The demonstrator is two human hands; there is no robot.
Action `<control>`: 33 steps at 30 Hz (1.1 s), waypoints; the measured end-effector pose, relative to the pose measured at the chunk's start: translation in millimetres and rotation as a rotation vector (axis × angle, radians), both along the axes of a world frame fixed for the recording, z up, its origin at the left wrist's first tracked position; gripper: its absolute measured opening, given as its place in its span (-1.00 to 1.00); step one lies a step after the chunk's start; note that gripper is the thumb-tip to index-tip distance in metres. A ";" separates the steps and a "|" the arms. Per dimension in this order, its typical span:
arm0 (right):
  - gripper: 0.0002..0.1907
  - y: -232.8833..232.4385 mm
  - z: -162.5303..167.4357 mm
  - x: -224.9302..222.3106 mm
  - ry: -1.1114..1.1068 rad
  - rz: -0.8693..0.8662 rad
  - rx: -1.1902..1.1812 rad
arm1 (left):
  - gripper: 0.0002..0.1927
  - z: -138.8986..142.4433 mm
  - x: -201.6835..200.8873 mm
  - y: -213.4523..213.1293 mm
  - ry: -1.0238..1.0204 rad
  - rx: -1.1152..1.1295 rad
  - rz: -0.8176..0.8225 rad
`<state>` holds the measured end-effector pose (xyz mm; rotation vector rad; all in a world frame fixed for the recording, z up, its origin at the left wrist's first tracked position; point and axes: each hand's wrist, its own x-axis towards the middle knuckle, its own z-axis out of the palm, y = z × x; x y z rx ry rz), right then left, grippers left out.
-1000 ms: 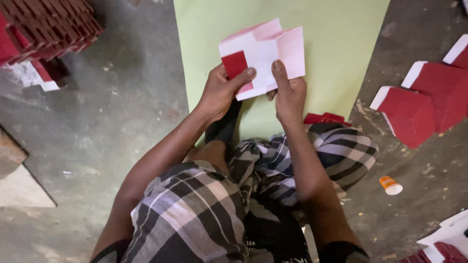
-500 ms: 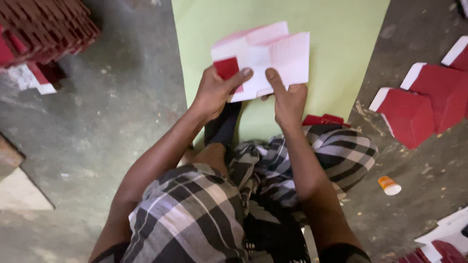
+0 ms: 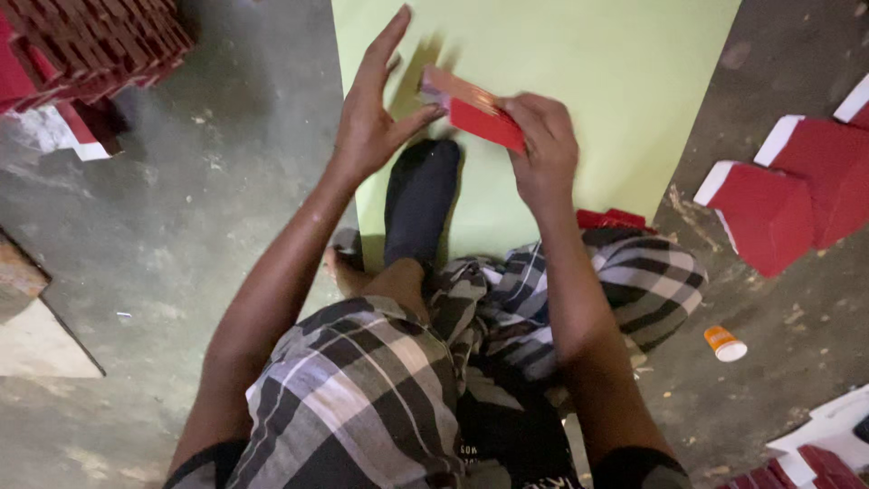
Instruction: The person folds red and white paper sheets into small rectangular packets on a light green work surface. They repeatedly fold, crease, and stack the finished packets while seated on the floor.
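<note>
A folded red and white card piece [image 3: 471, 112] is held edge-on above a pale green sheet [image 3: 615, 72] on the floor. My right hand [image 3: 543, 149] grips its right end with curled fingers. My left hand [image 3: 373, 104] is spread flat with fingers pointing up; its thumb presses the card's left end. A foot in a dark sock [image 3: 421, 195] rests on the green sheet just below the card. Plaid cloth [image 3: 380, 380] covers my legs.
Folded red and white card pieces [image 3: 778, 199] lie on the concrete floor at the right, and more at the bottom right [image 3: 815, 453]. A stack of red pieces [image 3: 81, 41] fills the top left. A small orange and white cap [image 3: 724, 343] lies at the right.
The flat, open white and red card has been folded into a narrow closed shape. My left hand has opened out flat against it. My right hand now grips the folded end.
</note>
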<state>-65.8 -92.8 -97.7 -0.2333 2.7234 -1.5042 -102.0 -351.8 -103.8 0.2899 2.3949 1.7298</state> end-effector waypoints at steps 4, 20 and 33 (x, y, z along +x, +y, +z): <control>-0.09 -6.9 -16.2 -4.0 -0.079 0.107 -0.001 | -0.29 -20.0 -8.4 -0.3 0.142 -0.372 -0.281; -0.40 -14.9 -32.5 0.5 -0.165 0.066 0.052 | -0.46 -23.2 7.0 17.1 0.123 -0.281 -0.276; -0.56 -29.1 -29.3 26.8 -0.187 -0.004 0.024 | -0.60 -10.1 44.7 36.7 0.030 -0.322 -0.035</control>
